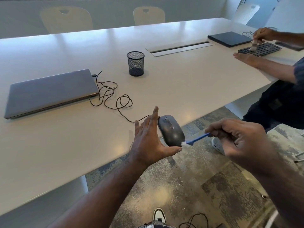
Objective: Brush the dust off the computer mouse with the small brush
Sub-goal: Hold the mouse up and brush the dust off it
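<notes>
Closest to me, the left hand point(148, 140) holds the dark grey computer mouse point(171, 130) lifted off the table point(65, 145), out past its near edge. The thumb lies under the mouse's rear end and the fingers stretch nearly straight up along its far side, so it is clamped between them in a wide, loose grasp. The right hand point(236, 137) pinches the blue handle of the small brush point(195, 139) with curled fingers; the white bristles touch the mouse's rear edge, just beside the left thumb (the tip is blurred).

The mouse's thin dark cable point(113, 94) trails back over the table in loose loops to the closed grey laptop point(51, 92) on the left. Beyond that stands a black mesh pen cup point(135, 63).

Farther right, another person's hand point(261, 35) holds a pale brush point(253, 45) against a black keyboard point(261, 49), with a closed dark laptop point(230, 39) just behind it. Pale chairs point(148, 15) line the far side.
</notes>
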### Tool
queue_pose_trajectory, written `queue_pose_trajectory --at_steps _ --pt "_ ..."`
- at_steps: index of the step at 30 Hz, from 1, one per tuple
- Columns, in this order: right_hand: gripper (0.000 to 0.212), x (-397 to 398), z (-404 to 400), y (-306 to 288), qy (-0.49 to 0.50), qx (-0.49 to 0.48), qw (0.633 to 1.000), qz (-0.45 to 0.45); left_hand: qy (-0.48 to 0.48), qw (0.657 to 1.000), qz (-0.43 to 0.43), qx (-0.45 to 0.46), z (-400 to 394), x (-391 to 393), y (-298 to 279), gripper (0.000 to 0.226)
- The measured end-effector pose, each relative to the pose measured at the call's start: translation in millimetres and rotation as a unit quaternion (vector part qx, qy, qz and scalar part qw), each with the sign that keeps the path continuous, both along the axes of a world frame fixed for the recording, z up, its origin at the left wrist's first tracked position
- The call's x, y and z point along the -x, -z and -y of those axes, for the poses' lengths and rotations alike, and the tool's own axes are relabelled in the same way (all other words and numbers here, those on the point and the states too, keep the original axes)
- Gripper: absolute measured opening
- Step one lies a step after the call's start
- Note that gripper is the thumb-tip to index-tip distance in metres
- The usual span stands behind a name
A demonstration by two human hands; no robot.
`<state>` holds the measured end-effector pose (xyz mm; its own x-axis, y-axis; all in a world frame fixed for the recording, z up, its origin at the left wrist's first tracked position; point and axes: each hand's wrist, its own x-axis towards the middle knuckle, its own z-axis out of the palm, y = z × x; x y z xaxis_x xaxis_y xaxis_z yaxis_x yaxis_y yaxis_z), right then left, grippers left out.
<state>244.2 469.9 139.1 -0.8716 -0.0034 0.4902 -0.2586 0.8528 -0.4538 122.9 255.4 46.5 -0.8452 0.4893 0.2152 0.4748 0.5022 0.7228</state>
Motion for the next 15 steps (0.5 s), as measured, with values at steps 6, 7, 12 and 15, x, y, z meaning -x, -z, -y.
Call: queue_pose_trajectory --at_steps 6,7,12,15 --pt "0.023 0.3 3.1 1.5 0.019 0.001 1.0 -0.02 0.002 1.0 -0.004 0.0 -1.0 -0.5 -0.6 0.142" --pt "0.025 -0.5 4.2 2.2 0.01 0.0 1.0 -0.006 0.001 1.0 -0.005 0.001 -1.0 -0.2 -1.1 0.143" --pt "0.02 4.5 10.9 -2.5 0.013 0.076 0.997 -0.029 0.011 0.999 -0.022 0.027 -2.5 -3.6 -5.7 0.143" --pt "0.024 9.8 21.3 -5.0 0.007 0.075 0.997 0.005 0.023 0.999 -0.027 0.038 -6.2 -7.5 -7.8 0.145"
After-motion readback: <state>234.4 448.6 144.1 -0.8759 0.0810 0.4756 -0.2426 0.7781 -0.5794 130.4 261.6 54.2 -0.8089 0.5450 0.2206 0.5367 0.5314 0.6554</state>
